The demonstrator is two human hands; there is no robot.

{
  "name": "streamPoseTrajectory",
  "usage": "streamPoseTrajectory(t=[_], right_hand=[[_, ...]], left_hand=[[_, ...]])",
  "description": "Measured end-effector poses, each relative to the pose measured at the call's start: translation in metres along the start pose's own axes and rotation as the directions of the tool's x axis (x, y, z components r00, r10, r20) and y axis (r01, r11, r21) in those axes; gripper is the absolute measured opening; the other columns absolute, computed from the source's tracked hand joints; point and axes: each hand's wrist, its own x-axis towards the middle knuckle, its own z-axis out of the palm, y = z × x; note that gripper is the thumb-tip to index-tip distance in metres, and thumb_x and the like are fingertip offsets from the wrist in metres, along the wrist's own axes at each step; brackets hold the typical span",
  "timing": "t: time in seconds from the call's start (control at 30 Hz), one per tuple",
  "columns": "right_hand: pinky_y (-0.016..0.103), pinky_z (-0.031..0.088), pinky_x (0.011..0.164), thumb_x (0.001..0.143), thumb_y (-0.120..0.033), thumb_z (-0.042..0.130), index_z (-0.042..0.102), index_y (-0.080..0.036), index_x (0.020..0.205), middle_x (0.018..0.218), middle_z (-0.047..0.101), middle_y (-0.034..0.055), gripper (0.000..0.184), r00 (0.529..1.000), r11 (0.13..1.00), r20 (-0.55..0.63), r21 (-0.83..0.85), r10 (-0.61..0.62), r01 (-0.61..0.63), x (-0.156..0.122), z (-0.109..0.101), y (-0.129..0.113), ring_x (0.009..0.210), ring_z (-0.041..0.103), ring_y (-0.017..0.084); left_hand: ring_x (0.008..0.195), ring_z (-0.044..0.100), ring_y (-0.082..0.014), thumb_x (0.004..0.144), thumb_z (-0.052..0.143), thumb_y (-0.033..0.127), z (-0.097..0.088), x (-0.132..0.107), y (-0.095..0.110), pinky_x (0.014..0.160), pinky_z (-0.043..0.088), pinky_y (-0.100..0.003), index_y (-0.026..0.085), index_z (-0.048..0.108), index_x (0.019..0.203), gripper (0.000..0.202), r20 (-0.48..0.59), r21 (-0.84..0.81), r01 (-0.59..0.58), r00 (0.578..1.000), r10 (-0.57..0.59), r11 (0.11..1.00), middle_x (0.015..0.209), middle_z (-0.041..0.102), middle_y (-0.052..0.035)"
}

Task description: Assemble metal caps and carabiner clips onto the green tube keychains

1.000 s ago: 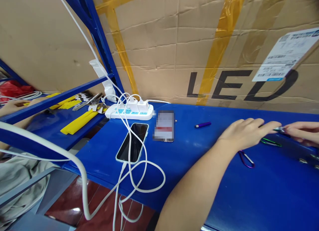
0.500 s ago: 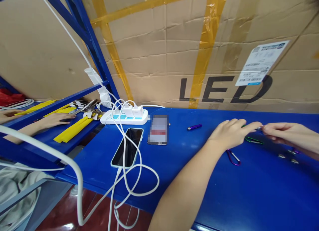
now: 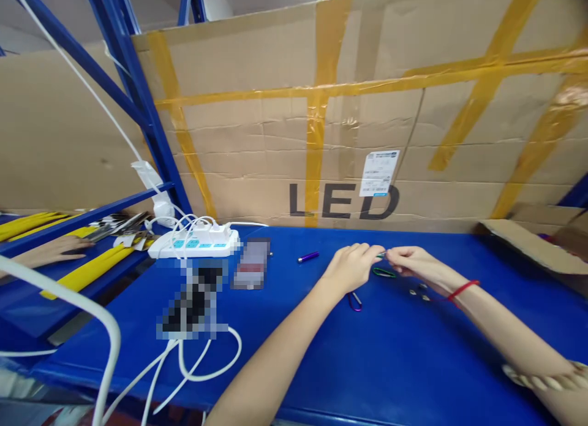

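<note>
My left hand (image 3: 351,266) and my right hand (image 3: 412,261) meet fingertip to fingertip over the blue table (image 3: 390,358). Both pinch a small green-and-silver part (image 3: 381,255) between them; it is too small to name. Just below it on the table lies a green carabiner (image 3: 383,272). A purple carabiner (image 3: 354,301) lies under my left wrist. A few small metal bits (image 3: 419,292) rest by my right wrist, which wears a red string.
A purple pen-like tube (image 3: 307,257) lies left of my hands. A white power strip (image 3: 195,244), two phones and white cables sit at the table's left. A big LED cardboard box (image 3: 349,132) stands behind. Another person's hand (image 3: 52,250) rests on the left shelf.
The view has swung right and pulled back, so both my hands now sit mid-frame. They stay pinched together on the small part. The other person's hand on the shelf has shifted.
</note>
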Motion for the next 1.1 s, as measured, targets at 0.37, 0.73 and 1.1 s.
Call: streamPoseTrajectory(t=[0.37,0.73,1.1], right_hand=[[0.017,0.040,0.042,0.073,-0.038,0.061,0.060,-0.013,0.062,0.060,0.058,0.0012,0.027,0.900,0.968,0.368,-0.007,-0.232,0.252,-0.013,0.019,-0.003,0.046,0.052,0.008],[0.017,0.043,0.046,0.085,-0.038,0.050,0.059,-0.012,0.063,0.064,0.053,0.0017,0.036,0.794,0.858,0.419,-0.063,-0.441,0.510,-0.028,0.022,-0.016,0.048,0.051,0.006],[0.018,0.039,0.044,0.085,-0.053,0.042,0.052,-0.012,0.057,0.053,0.049,0.0000,0.050,0.869,0.946,0.416,-0.060,-0.268,0.320,-0.033,0.030,-0.013,0.043,0.049,0.008]], left_hand=[[0.085,0.061,-0.0178,0.091,0.040,0.019,-0.032,-0.043,0.009,0.072,0.048,-0.028,0.018,0.046,0.094,0.007,0.087,-0.170,0.033,0.996,-0.019,0.985,0.093,0.064,-0.0050],[0.080,0.063,-0.0198,0.090,0.034,0.016,-0.029,-0.053,0.017,0.065,0.050,-0.028,0.017,0.044,0.089,0.010,-0.045,-0.198,-0.050,0.998,0.042,0.979,0.086,0.064,-0.0073],[0.072,0.058,-0.0166,0.092,0.031,0.016,-0.024,-0.054,0.013,0.065,0.048,-0.028,0.015,0.051,0.094,0.020,-0.003,-0.148,-0.049,0.999,0.049,0.988,0.078,0.060,-0.0045]])
